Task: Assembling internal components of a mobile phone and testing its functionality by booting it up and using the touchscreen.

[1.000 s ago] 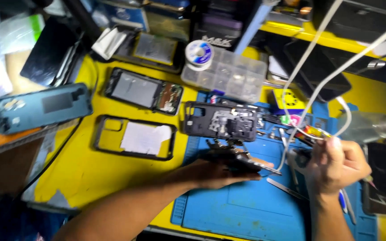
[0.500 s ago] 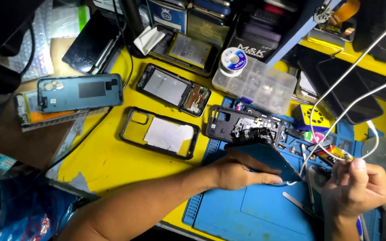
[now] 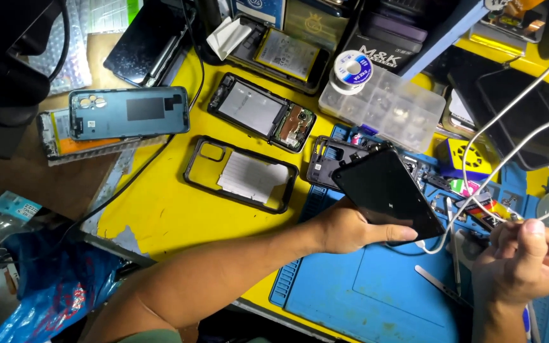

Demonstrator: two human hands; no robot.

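Left hand [image 3: 351, 230] covers near-left corner of black phone [image 3: 389, 198]; fingers under phone hidden. Phone hides right part of opened handset frame [image 3: 332, 159] behind it. Right hand [image 3: 528, 263] closes round white cable [image 3: 509, 127]; cable end inside fist unseen, far ends cut off by top and right edges. Contents of clear parts box [image 3: 392, 108] too small to tell. Near-left bags [image 3: 33, 279] dim, partly cut off.

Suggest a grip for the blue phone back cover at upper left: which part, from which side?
Take the blue back cover by its two long edges, coming straight down from above. It lies flat, stacked on an orange-faced frame, so a pinch across the narrow width lifts it alone. Stay off the camera-cutout end at its left.
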